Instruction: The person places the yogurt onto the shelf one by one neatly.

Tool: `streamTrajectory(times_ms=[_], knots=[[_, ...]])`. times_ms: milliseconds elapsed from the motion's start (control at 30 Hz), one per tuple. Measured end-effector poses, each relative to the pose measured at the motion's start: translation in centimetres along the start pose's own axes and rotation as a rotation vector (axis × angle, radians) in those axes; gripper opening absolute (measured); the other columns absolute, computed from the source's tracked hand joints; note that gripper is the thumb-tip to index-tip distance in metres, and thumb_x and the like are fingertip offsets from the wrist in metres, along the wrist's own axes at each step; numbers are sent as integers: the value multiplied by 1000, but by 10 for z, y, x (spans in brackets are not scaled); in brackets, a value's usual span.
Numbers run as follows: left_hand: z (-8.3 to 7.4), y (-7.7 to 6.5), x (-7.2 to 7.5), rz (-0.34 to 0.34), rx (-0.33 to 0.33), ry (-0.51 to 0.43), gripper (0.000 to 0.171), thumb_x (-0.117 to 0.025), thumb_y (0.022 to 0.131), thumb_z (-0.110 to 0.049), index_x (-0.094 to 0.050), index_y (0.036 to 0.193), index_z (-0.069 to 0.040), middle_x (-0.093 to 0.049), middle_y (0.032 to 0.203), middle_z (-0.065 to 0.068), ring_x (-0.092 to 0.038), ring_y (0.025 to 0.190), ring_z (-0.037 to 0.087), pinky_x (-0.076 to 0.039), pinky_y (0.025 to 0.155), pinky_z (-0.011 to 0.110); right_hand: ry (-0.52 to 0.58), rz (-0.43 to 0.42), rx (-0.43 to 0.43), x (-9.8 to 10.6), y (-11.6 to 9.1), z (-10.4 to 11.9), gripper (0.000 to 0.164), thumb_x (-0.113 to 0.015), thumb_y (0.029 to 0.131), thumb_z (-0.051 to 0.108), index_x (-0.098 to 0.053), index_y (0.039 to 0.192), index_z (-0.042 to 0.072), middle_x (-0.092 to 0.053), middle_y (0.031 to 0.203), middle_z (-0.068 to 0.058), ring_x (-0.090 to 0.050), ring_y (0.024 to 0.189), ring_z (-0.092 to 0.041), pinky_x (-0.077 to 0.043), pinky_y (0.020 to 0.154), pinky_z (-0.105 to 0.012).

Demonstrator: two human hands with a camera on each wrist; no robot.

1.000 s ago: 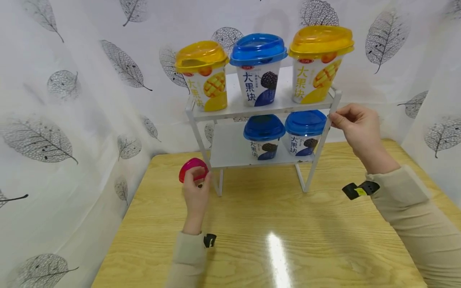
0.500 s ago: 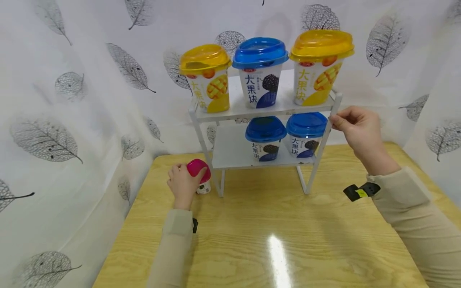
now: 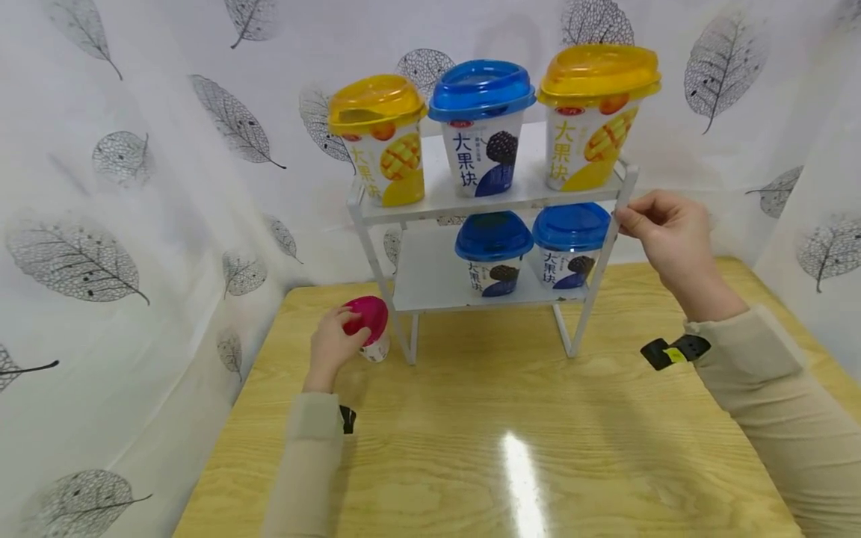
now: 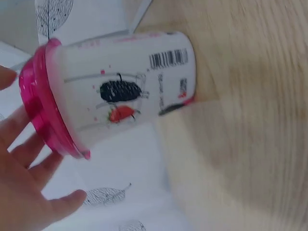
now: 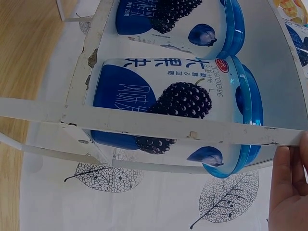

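A white cup with a pink lid stands on the table at the left foot of a small rack; its side shows a mulberry, a strawberry and a barcode. My left hand is at this lid, its fingers spread and fairly straight against it, the thumb apart from them. On the rack's right side, my right hand pinches the white front post between thumb and fingers, just under the upper shelf.
On the white two-tier rack stand a left yellow-lidded cup, a blue-lidded cup and a right yellow-lidded cup above. Two blue-lidded cups, left and right, sit below. A leaf-print curtain borders the wooden table.
My left hand came round to the left side of the pink-lidded cup, over its lid, then drew back slightly to the left. The right hand keeps its hold on the post.
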State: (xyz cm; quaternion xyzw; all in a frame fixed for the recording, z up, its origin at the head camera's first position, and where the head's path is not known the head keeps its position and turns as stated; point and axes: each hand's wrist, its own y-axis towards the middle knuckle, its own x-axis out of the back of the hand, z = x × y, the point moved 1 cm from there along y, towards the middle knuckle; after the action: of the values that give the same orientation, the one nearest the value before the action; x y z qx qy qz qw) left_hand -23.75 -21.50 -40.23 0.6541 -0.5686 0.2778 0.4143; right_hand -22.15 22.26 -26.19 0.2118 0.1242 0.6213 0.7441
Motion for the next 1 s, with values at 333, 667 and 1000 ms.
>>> streamTrajectory(times_ms=[333,667,1000], knots=[[2,2,-2,-79,-22,-123,40,-61,80,-37,-49,59,-5,-54,112,18,-50,101,34,-41,76,42,-19,10,0,0,0,2,8,-59,83,1,-63,76,3,-59,75,0,-58,68,-9,-46,66,-13],[-13,7,-8,-26,-5,112,54,-63,75,-51,-45,49,-8,-55,105,14,-52,97,28,-45,75,42,14,-6,-7,1,-1,1,14,-58,82,-1,-64,73,7,-59,74,2,-57,68,-9,-46,65,-13],[-16,9,-10,3,6,32,36,-71,73,-32,-54,77,0,-43,117,17,-52,96,36,-45,78,44,57,0,5,-2,-1,2,15,-58,82,-3,-64,72,7,-59,73,1,-58,67,-8,-46,64,-13]])
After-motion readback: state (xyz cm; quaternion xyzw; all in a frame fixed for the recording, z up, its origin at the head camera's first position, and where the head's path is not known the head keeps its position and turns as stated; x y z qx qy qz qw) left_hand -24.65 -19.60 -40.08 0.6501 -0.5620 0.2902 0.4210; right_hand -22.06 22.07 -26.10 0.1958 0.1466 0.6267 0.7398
